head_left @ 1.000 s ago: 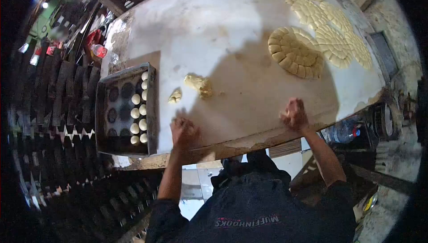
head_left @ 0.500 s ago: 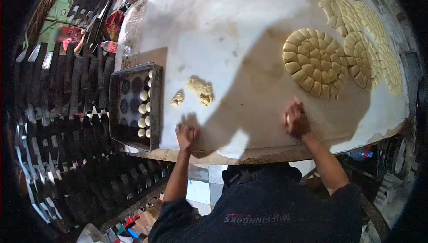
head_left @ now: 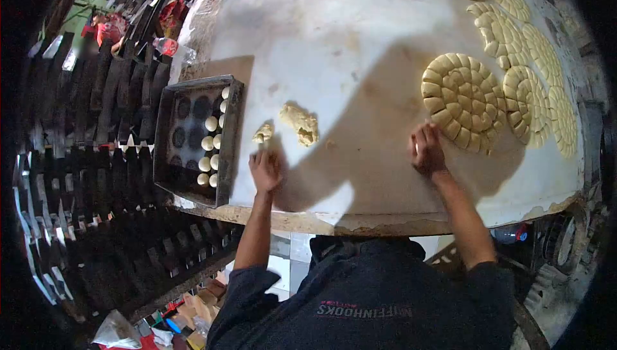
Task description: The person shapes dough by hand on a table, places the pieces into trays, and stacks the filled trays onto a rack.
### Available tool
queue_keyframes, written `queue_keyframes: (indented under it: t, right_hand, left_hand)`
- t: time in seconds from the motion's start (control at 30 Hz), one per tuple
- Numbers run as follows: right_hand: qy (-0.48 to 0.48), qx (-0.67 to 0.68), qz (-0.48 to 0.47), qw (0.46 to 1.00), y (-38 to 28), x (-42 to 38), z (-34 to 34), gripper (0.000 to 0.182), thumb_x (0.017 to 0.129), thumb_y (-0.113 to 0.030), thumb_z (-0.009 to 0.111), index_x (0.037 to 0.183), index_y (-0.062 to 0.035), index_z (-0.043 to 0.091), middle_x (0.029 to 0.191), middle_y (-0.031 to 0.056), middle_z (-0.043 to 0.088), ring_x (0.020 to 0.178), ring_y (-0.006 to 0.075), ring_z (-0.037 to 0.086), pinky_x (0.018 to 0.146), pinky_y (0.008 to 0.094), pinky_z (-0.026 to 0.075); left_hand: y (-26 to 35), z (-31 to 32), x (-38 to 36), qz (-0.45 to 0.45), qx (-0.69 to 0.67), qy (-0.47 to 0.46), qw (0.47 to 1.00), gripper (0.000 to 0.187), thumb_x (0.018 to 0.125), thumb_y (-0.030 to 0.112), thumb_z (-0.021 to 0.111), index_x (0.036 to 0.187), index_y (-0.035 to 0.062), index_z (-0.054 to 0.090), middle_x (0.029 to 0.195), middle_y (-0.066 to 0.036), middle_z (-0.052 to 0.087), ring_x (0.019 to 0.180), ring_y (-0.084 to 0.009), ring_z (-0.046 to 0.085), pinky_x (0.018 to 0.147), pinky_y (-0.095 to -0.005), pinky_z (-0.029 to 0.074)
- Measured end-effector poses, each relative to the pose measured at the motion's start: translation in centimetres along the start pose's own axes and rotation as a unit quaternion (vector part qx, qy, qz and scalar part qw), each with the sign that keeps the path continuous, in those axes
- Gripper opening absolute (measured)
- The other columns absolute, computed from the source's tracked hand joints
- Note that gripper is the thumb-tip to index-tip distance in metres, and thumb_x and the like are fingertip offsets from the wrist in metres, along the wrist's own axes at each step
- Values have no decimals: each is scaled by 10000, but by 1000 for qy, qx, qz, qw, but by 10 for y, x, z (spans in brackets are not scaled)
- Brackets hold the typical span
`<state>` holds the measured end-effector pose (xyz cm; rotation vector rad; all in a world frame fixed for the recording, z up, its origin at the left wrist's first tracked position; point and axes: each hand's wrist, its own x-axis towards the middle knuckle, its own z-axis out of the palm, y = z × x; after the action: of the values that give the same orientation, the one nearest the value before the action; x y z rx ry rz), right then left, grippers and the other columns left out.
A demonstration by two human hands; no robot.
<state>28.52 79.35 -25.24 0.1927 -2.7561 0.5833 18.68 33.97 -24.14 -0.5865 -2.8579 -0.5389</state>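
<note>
My left hand (head_left: 265, 170) rests low over the table, fingers stretched toward a small ragged scrap of dough (head_left: 262, 133) just beyond the fingertips. A larger torn lump of dough (head_left: 299, 124) lies to the right of that scrap. My right hand (head_left: 427, 149) is curled on the tabletop at the near-left edge of a round spiral of cut dough pieces (head_left: 459, 100). Its fingers are closed, and what they hold, if anything, is hidden. To the left of my left hand stands a dark metal tray (head_left: 226, 151) with several round dough balls (head_left: 206, 143) along its right side.
More cut dough spirals (head_left: 526, 102) cover the far right of the white table (head_left: 308, 35). Dark stacked racks or trays (head_left: 83, 183) fill the left. A plastic bottle (head_left: 166, 46) lies beyond the tray. In the background at upper left is a person in red (head_left: 112, 28).
My left hand has moved forward, its fingers stretching out to the small scrap. My right hand has shifted slightly forward, closer to the spiral. The whole view has tilted a little.
</note>
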Motion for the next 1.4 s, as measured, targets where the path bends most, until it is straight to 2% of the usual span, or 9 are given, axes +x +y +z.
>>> queue_keyframes:
  t: [0.13, 0.3, 0.4, 0.5, 0.7, 0.77, 1.07, 1.17, 1.4]
  right_hand:
    - [118, -24, 269, 956, -54, 38, 40, 147, 847, -108, 536, 973, -34, 541, 1022, 181, 527, 1032, 375, 489, 928, 488, 366]
    - [113, -138, 199, 964, -103, 6, 52, 172, 896, -122, 472, 1028, -24, 518, 1011, 175, 520, 988, 377, 494, 900, 457, 371]
    - [130, 159, 357, 911, -116, 35, 46, 213, 894, -99, 444, 1072, 7, 493, 1038, 216, 508, 1003, 396, 498, 869, 460, 408]
    - [160, 182, 186, 952, -177, 77, 79, 228, 882, -109, 468, 1076, 10, 495, 1018, 222, 513, 997, 385, 509, 885, 457, 405]
    - [58, -108, 164, 979, -240, 85, 107, 211, 882, -172, 567, 993, 6, 552, 955, 193, 574, 959, 341, 567, 856, 423, 455]
    - [49, 197, 300, 932, -246, 92, 90, 253, 848, -174, 628, 1051, -37, 566, 867, 181, 603, 828, 380, 599, 748, 465, 491]
    - [125, 73, 131, 981, -240, 102, 92, 200, 844, -153, 698, 956, 6, 651, 805, 161, 681, 726, 293, 681, 672, 375, 539]
    - [102, 207, 243, 942, -264, 114, 55, 194, 863, -184, 669, 899, 5, 646, 830, 182, 672, 754, 329, 678, 693, 398, 536]
    - [125, 250, 233, 931, -217, 90, -4, 238, 883, -233, 658, 858, 4, 656, 741, 165, 664, 716, 319, 682, 670, 395, 533]
  left_hand:
    - [49, 24, 43, -40, -160, 79, 983, 94, 827, 122, 641, 905, 79, 612, 933, -110, 622, 901, -344, 563, 872, -437, 416]
    - [51, 20, -27, 76, -193, -18, 978, 113, 902, 108, 582, 1008, 74, 602, 1014, -134, 611, 884, -352, 602, 753, -414, 507]
    - [30, 10, -47, 78, -248, -10, 965, 100, 883, 85, 593, 981, 99, 610, 912, -125, 603, 859, -350, 593, 762, -433, 497]
    - [22, 10, -36, 50, -372, -18, 927, 117, 898, 73, 578, 1012, 92, 590, 913, -129, 599, 840, -352, 610, 732, -431, 513]
    - [-1, -7, -23, 74, -434, -102, 892, 152, 889, 40, 578, 1038, 68, 579, 904, -128, 608, 829, -317, 643, 718, -413, 529]
    - [-10, -8, -25, 35, -478, -116, 870, 181, 868, 42, 597, 1047, 54, 575, 924, -135, 627, 824, -298, 652, 723, -395, 527]
    - [28, -31, 45, 28, -466, -4, 884, 198, 923, 83, 560, 1105, 8, 580, 993, -151, 650, 720, -267, 655, 671, -378, 511]
    - [44, -14, 65, -38, -578, -190, 793, 223, 960, 107, 522, 1153, 8, 576, 995, -174, 643, 735, -262, 644, 674, -373, 506]
    - [124, -20, 64, 40, -449, -197, 871, 249, 978, 139, 511, 1175, 2, 581, 972, -193, 636, 734, -296, 610, 656, -384, 510]
